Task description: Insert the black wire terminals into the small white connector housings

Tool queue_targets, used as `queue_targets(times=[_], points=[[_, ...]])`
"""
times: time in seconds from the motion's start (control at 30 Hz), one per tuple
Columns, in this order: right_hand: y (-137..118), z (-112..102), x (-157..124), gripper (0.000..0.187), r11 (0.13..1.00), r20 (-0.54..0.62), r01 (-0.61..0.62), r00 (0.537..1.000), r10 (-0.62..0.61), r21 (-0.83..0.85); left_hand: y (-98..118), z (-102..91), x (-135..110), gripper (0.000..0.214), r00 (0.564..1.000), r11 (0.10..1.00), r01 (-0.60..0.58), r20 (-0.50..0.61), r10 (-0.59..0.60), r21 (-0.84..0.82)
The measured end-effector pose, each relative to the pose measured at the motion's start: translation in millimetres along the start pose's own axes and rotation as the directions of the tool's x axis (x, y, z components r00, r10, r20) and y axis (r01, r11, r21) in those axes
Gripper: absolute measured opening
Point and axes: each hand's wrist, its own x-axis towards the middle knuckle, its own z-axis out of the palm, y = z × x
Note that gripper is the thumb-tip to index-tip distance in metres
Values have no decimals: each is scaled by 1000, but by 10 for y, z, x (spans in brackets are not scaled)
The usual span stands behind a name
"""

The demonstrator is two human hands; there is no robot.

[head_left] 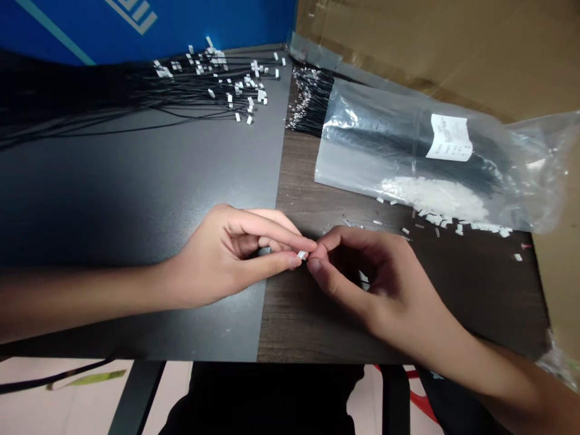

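Observation:
My left hand and my right hand meet fingertip to fingertip over the table's front middle. Pinched between the left thumb and forefinger is a small white connector. The right thumb and forefinger are pinched together right against it; what they hold is too small to make out. A bundle of black wires with white connectors on their ends lies at the back left. A clear plastic bag holding black wires and white connectors lies at the back right.
Loose white connectors are scattered in front of the bag. Bare wire ends stick out behind it. A dark mat covers the left of the wooden table. Cardboard and a blue box stand behind.

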Motion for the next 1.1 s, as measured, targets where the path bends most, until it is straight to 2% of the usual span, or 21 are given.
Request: queue_targets(times=[0.43, 0.67, 1.1], points=[[-14, -1, 8, 9, 999, 22, -38, 999, 38, 20, 15, -5, 4, 42, 998, 998, -53, 26, 53, 13], [-39, -26, 23, 12, 998, 82, -58, 995, 57, 16, -9, -9, 6, 39, 995, 994, -87, 63, 83, 70], [-37, -16, 32, 8, 993, 87, -106, 991, 101, 51, 0, -27, -2, 39, 986, 977, -156, 84, 145, 143]])
